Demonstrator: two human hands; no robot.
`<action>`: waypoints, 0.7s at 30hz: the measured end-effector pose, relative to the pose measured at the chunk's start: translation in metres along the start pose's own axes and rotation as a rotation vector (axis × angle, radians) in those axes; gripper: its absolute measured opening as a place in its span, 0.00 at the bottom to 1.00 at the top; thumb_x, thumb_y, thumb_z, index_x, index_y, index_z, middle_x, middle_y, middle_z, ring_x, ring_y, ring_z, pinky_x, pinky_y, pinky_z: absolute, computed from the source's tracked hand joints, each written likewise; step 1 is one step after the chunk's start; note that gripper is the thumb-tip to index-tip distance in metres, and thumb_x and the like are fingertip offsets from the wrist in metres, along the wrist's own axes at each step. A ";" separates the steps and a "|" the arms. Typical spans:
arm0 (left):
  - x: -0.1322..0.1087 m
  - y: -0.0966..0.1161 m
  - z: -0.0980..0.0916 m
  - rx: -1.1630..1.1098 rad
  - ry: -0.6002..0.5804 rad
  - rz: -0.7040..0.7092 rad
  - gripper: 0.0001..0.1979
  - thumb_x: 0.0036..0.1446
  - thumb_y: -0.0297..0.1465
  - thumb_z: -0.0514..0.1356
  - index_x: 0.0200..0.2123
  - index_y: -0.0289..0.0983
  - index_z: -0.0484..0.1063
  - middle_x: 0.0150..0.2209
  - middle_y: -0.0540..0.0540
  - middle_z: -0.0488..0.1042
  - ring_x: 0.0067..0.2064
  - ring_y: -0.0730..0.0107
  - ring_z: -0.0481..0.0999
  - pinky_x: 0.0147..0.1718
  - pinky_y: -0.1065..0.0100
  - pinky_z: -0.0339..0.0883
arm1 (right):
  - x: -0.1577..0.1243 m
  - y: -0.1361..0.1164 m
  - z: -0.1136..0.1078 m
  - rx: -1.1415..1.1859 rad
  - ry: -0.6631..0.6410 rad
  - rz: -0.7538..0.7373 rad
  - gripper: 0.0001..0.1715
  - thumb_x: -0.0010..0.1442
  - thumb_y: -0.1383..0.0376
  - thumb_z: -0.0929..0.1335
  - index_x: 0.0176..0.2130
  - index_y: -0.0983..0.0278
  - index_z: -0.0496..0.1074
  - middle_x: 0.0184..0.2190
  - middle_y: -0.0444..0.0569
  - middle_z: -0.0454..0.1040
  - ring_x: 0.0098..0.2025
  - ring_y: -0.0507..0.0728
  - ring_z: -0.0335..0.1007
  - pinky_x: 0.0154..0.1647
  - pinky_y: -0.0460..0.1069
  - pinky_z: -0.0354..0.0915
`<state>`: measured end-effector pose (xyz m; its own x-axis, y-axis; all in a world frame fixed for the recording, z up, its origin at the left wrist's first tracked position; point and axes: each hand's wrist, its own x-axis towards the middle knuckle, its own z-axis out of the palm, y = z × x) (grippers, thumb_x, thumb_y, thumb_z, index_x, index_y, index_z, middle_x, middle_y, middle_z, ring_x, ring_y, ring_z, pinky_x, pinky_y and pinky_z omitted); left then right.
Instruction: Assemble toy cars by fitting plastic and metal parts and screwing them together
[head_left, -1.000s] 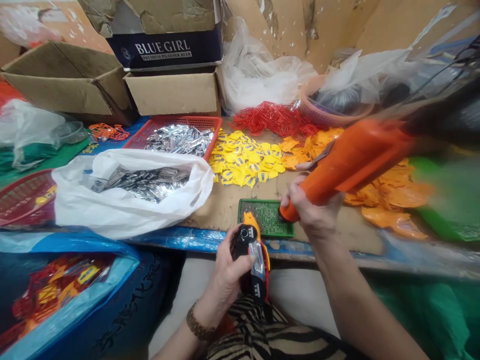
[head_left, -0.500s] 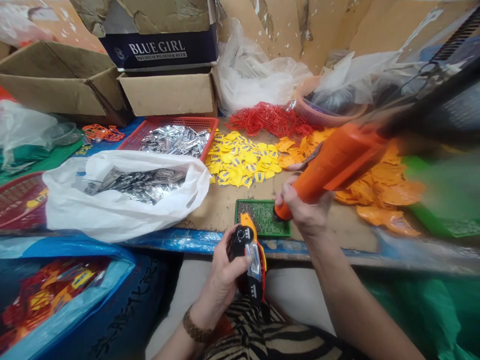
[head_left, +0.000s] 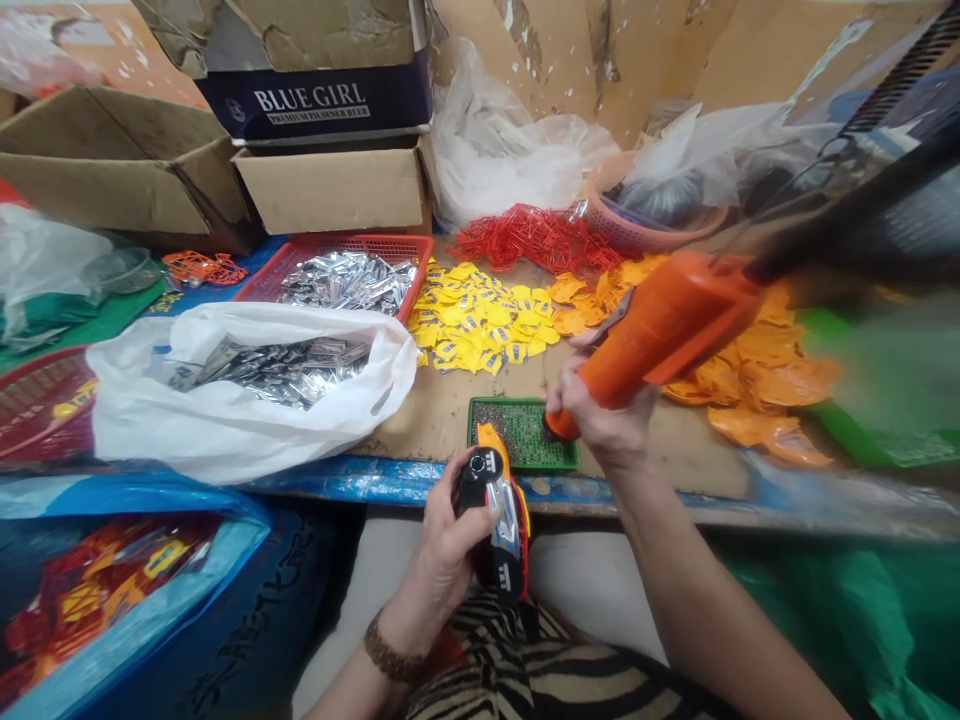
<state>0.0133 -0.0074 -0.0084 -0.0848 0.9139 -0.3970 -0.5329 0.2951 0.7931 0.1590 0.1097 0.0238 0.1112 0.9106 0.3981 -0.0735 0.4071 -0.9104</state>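
In my left hand [head_left: 450, 535] is a toy motorcycle [head_left: 505, 520], orange and yellow with black wheels and a silvery side part, held tilted above my lap at the table's edge. My right hand [head_left: 611, 415] wraps round an orange electric screwdriver [head_left: 660, 320], whose black upper end runs toward the upper right. The screwdriver's lower tip points into a shallow green tray [head_left: 544, 455] of small screws [head_left: 495, 415]; whether a screw is on the bit is hidden. The toy's orange end overlaps the tray's near left corner from my view.
Yellow pieces [head_left: 487, 315], red frames [head_left: 525, 240] and orange shells [head_left: 780, 375] lie across the table. Silvery parts fill a red basket [head_left: 420, 285] and a white bag [head_left: 142, 400]. Cardboard boxes [head_left: 330, 190] stand behind. A blue sack [head_left: 247, 560] hangs open at left. A spring [head_left: 900, 65] rises upper right.
Everything in view has shifted very slightly to the left. Both hands keep their holds, and the screwdriver stays over the green tray.
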 end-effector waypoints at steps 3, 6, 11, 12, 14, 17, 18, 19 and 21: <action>0.000 -0.002 -0.001 -0.001 -0.034 -0.019 0.31 0.39 0.33 0.71 0.50 0.36 0.71 0.34 0.49 0.74 0.32 0.70 0.71 0.30 0.71 0.68 | 0.000 0.002 0.000 0.010 -0.012 0.002 0.19 0.52 0.67 0.72 0.43 0.58 0.65 0.23 0.35 0.67 0.19 0.51 0.66 0.24 0.52 0.69; -0.002 -0.004 0.000 -0.006 -0.009 -0.031 0.33 0.39 0.33 0.71 0.51 0.35 0.70 0.34 0.48 0.75 0.31 0.69 0.71 0.30 0.70 0.69 | 0.001 0.002 0.000 0.016 -0.028 -0.004 0.18 0.52 0.67 0.72 0.43 0.58 0.65 0.23 0.36 0.66 0.19 0.51 0.65 0.23 0.52 0.67; -0.005 -0.005 0.002 -0.039 0.031 -0.078 0.35 0.39 0.33 0.71 0.53 0.35 0.67 0.36 0.47 0.75 0.33 0.66 0.74 0.32 0.68 0.70 | 0.002 -0.001 0.000 0.023 -0.006 -0.003 0.18 0.53 0.66 0.73 0.41 0.58 0.64 0.24 0.39 0.67 0.22 0.52 0.67 0.26 0.53 0.69; -0.005 -0.005 0.002 -0.036 0.017 -0.081 0.35 0.40 0.33 0.71 0.53 0.35 0.67 0.35 0.47 0.75 0.32 0.66 0.73 0.31 0.67 0.70 | 0.002 -0.002 0.000 0.026 -0.003 -0.002 0.18 0.53 0.66 0.73 0.41 0.58 0.64 0.24 0.39 0.67 0.22 0.53 0.67 0.26 0.53 0.69; -0.004 -0.004 0.001 -0.016 -0.009 -0.068 0.34 0.40 0.33 0.71 0.53 0.35 0.67 0.34 0.48 0.75 0.31 0.67 0.72 0.31 0.67 0.69 | 0.001 -0.003 0.000 0.030 0.001 0.003 0.19 0.53 0.65 0.73 0.42 0.58 0.64 0.25 0.39 0.67 0.22 0.53 0.66 0.26 0.53 0.69; -0.003 -0.006 -0.001 0.026 0.005 -0.010 0.33 0.41 0.34 0.71 0.52 0.35 0.69 0.35 0.48 0.75 0.33 0.67 0.73 0.34 0.68 0.69 | 0.000 -0.003 0.001 0.031 0.020 0.000 0.20 0.53 0.65 0.73 0.43 0.57 0.64 0.25 0.39 0.68 0.22 0.52 0.66 0.26 0.53 0.69; -0.002 -0.007 -0.001 0.040 0.006 0.010 0.33 0.41 0.34 0.71 0.52 0.35 0.69 0.36 0.47 0.75 0.34 0.67 0.72 0.35 0.68 0.69 | 0.000 -0.003 0.001 0.032 0.023 -0.003 0.20 0.53 0.65 0.73 0.43 0.57 0.64 0.25 0.38 0.67 0.23 0.52 0.66 0.26 0.53 0.70; -0.002 -0.007 -0.002 0.050 -0.003 0.021 0.33 0.41 0.34 0.71 0.52 0.35 0.69 0.37 0.47 0.75 0.34 0.67 0.72 0.36 0.68 0.69 | 0.000 -0.003 0.002 0.033 0.026 -0.008 0.20 0.52 0.66 0.73 0.43 0.57 0.64 0.25 0.38 0.67 0.23 0.52 0.66 0.27 0.53 0.70; -0.001 -0.009 -0.003 0.059 -0.018 0.023 0.32 0.43 0.34 0.70 0.53 0.35 0.69 0.37 0.47 0.75 0.34 0.67 0.72 0.36 0.68 0.68 | 0.001 -0.004 0.002 0.033 0.033 -0.017 0.21 0.51 0.66 0.73 0.43 0.57 0.64 0.25 0.37 0.67 0.23 0.52 0.67 0.29 0.53 0.71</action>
<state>0.0157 -0.0114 -0.0164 -0.0808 0.9255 -0.3701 -0.4800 0.2893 0.8282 0.1573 0.1093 0.0279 0.1457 0.9006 0.4095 -0.1043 0.4256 -0.8989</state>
